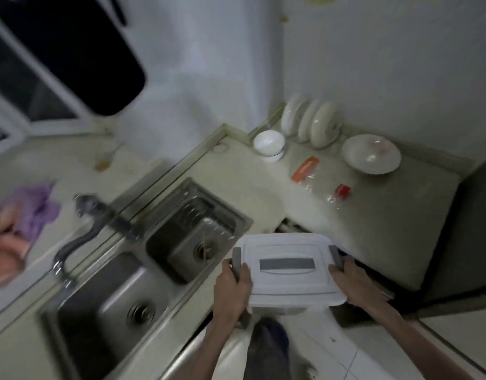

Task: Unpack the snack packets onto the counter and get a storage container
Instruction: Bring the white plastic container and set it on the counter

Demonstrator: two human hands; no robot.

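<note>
Head view: you hold the container (287,270) in both hands, in the air just off the front edge of the counter (401,229), lid up and roughly level. Left hand (232,292) grips its left side with fingers curled round by the grey latch; right hand (354,283) holds the right side, thumb on the lid rim, fingers under and hidden. How firmly each hand holds, you cannot tell.

Landmark: the counter. Two packets (305,168) (342,192) lie on it, beyond the container; each shows a red-orange end and a clear body. They sit apart, the first nearer the bowl (269,144), the second nearer the plate (371,153). A rack of plates (310,124) stands at the counter's back edge. The sink (187,229) lies to the counter's left.

Orientation: the container's long axis runs left to right, about parallel to the counter's front edge. The grey strip on the lid follows that axis. Latches sit at the two short ends.

Risks, judged:
- Whether the latches are locked does not show; if not, a tilt could free the lid.
- Set down too far forward, the container could push the packets toward the plate.
- Set down too near the edge, it could overhang and tip.
- Frame is motion-blurred; a fast swing left could clip the sink rim.
</note>
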